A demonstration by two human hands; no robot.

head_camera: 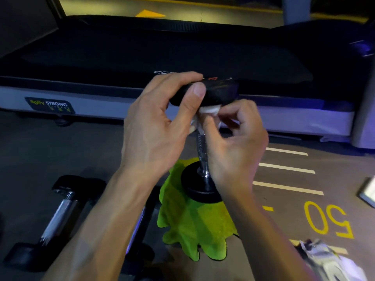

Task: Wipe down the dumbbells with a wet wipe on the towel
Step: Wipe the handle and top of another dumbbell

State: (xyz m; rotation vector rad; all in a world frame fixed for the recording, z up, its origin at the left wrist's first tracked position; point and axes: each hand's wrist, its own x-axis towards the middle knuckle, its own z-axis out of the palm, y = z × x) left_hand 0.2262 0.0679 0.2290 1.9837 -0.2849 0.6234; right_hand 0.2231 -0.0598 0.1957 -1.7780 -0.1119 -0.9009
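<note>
The dumbbell [203,142] stands upright on its lower head on the green towel [194,226], which lies on the floor. At far left, a second dumbbell [58,211] lies on its side on the floor, and a third one [140,226] shows partly behind the left forearm. The left hand [156,126] grips the upper head, thumb on its rim. The right hand [235,138] pinches a white wet wipe [207,112] against the handle just under that head. At lower right lies a crumpled wrapper [326,260]; whether it holds anything cannot be told. A yellow "50" [326,220] marks the floor.
</note>
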